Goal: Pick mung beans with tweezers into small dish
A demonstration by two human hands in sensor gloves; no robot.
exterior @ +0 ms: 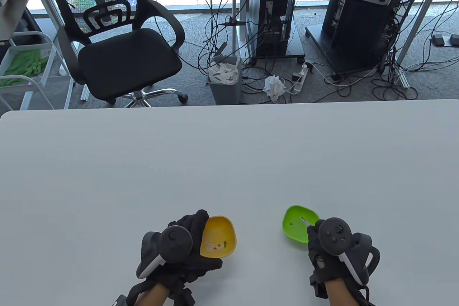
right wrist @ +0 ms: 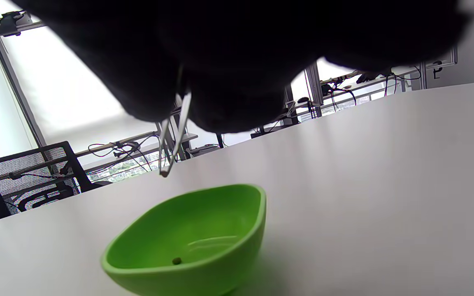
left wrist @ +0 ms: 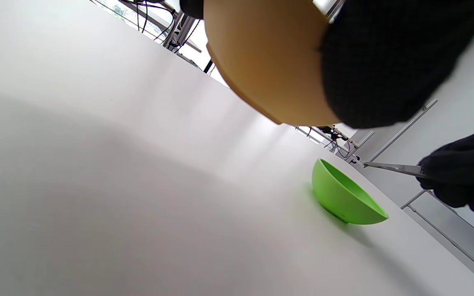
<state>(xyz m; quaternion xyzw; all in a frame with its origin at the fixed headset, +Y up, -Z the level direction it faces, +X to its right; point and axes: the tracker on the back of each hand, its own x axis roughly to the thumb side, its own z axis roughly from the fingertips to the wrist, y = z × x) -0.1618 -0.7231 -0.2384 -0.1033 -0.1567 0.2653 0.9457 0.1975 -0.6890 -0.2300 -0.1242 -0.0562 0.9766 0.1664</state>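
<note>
My left hand (exterior: 186, 245) grips a yellow dish (exterior: 218, 237) by its left rim and holds it tilted; several mung beans (exterior: 217, 246) lie low inside it. Its underside fills the top of the left wrist view (left wrist: 261, 57). My right hand (exterior: 333, 248) pinches metal tweezers (exterior: 304, 220) whose tips hang above a green dish (exterior: 297, 225). In the right wrist view the tweezers (right wrist: 171, 139) have their tips closed on something tiny, just above the green dish (right wrist: 196, 242), where one bean (right wrist: 176, 260) lies. The left wrist view shows the green dish (left wrist: 344, 195) and tweezers (left wrist: 389, 167).
The white table (exterior: 229, 162) stretches wide beyond both dishes. Past its far edge stand an office chair (exterior: 118, 44), a waste bin (exterior: 224, 78), computer towers and cables on the floor.
</note>
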